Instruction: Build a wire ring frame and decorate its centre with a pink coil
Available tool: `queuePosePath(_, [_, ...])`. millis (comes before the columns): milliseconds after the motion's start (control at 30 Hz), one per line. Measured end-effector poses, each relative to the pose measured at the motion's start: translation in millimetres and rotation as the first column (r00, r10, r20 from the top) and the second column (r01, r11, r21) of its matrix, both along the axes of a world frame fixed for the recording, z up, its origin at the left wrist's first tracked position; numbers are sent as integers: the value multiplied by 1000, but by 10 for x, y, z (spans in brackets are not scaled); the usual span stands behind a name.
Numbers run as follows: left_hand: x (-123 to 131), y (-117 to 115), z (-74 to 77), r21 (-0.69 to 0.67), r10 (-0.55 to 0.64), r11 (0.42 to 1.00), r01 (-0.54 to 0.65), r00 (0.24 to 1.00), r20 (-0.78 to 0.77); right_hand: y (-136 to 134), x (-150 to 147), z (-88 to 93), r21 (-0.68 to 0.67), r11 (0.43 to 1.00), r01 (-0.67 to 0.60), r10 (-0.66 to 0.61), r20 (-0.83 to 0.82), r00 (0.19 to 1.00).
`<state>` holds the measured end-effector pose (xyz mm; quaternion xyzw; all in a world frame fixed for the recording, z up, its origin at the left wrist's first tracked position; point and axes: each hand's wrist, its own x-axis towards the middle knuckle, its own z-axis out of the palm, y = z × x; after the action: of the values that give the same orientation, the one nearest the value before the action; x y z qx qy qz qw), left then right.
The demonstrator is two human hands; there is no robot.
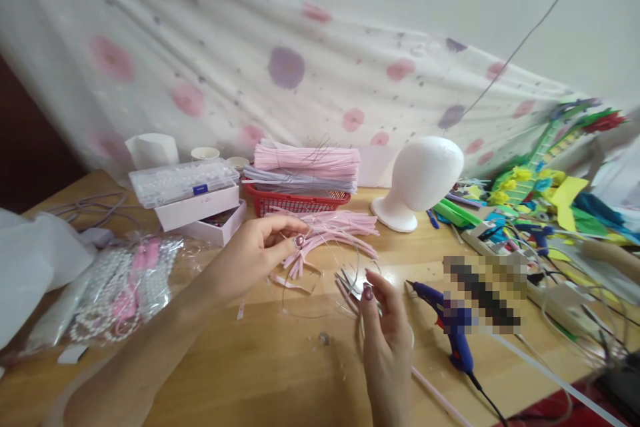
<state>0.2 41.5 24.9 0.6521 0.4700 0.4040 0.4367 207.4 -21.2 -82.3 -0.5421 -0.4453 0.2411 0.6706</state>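
Observation:
My left hand (273, 240) is closed in a pinch on a thin wire (303, 315), which bends in a loose loop above the table. My right hand (385, 317) has its thumb and forefinger tips brought close together at the wire's other side. Scissors (351, 283) lie just beyond the right fingertips, their handles partly hidden by that hand. Behind the left fingers is a bundle of pink fuzzy stems (350, 223). To the right of my right hand rests a blue glue gun (453, 320).
A white foam head (427, 173) stands behind, beside a red basket (300, 202) stacked with pink and grey stems. Bagged pearl strands (107, 293) and a clear bead box (183, 181) are at left. Power strips, cords and colourful craft pieces crowd the right, where another person's arm (613, 263) shows.

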Motion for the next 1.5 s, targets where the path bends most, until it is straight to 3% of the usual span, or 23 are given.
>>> queuePosePath(167, [9, -21, -52, 59, -54, 997, 55, 998, -17, 31, 101, -22, -57, 987, -153, 159, 109, 981])
queuePosePath(400, [62, -57, -51, 48, -43, 998, 45, 998, -41, 14, 117, -8, -29, 967, -253, 252, 248, 935])
queuePosePath(500, [66, -66, -50, 34, -78, 996, 80, 996, -47, 33, 116, 38, -3, 959, -282, 276, 222, 935])
queuePosePath(700, [83, -72, -96, 38, -23, 999, 22, 999, 35, -53, 138, 90, 75, 978, -196, 175, 220, 960])
queuePosePath(833, [145, -66, -167, 52, 95, 994, -100, 992, 87, -146, 83, 54, -13, 981, -195, 194, 181, 964])
queuePosePath(967, [216, -69, -233, 127, 140, 981, -147, 988, 63, -169, -3, 25, -70, 980, -188, 197, 172, 965])
queuePosePath(1100, [249, -73, -252, 135, 115, 984, -119, 993, 35, -178, -75, 39, -130, 973, -189, 202, 92, 975])
queuePosePath(1300, [238, -45, -239, 108, 154, 980, -164, 983, 95, -252, -121, 57, -130, 987, -98, 88, -78, 993])
queuePosePath(1400, [237, -32, -237, 95, 176, 977, -189, 976, 129, -257, -95, 45, -114, 981, -154, 140, -119, 983])
queuePosePath(1500, [236, -35, -222, 99, 198, 971, -219, 962, 186, -247, -79, 43, -110, 970, -216, 175, -299, 938])
